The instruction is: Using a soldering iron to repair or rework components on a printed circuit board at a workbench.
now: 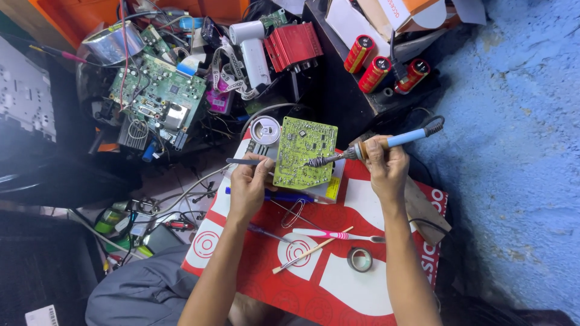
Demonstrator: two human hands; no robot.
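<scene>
**Two hands at a circuit board on a red work surface**

The right hand reaches in from the lower right, forearm nearly straight, and is closed around the wooden grip of a soldering iron with a pale blue handle end; the iron's tip touches the right edge of the circuit board. The left hand comes up from the lower left and pinches a pair of tweezers just beside the board's left edge.

The board is yellow-green, roughly rectangular, solder side up, and rests tilted on a flat support near the upper end of the red-and-white printed cardboard.

On the cardboard lie a toothbrush, a thin wooden stick and a dark roll of tape. A round metal tin sits just above the board's left corner. Three red cylindrical capacitors stand at upper right, below an orange-and-white box.
</scene>
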